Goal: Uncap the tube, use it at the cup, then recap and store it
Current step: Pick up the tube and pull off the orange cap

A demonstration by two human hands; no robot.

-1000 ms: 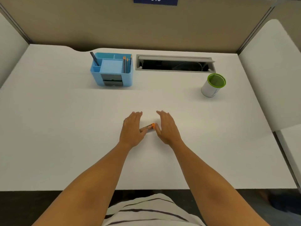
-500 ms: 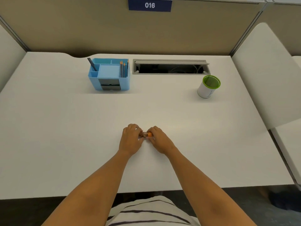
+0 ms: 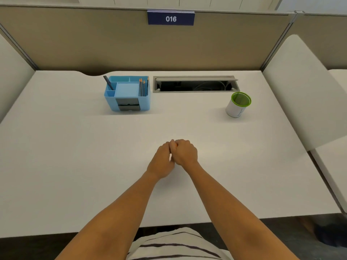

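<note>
Both hands, earlier spread apart, now meet: left hand [image 3: 161,160] and right hand [image 3: 185,152] clamped on tube [image 3: 176,145], likely for uncapping. Cup [image 3: 238,105] at 2 o'clock, well apart.

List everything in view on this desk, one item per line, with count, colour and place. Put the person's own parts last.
desk: one, white, fills the view.
organizer: one, light blue, far left of centre, standing.
pencils: several, orange-tipped, organizer's right slot.
pen: one, dark, organizer's left slot, leaning.
cable tray: one, grey, far centre, lid open.
cup: one, white with green rim, far right, upright.
number sign: one, dark blue, reads 016, on the partition.
tube: one, only an orange speck shows between the hands.
left hand: closed on the tube, desk centre.
right hand: closed on the tube, touching the left.
</note>
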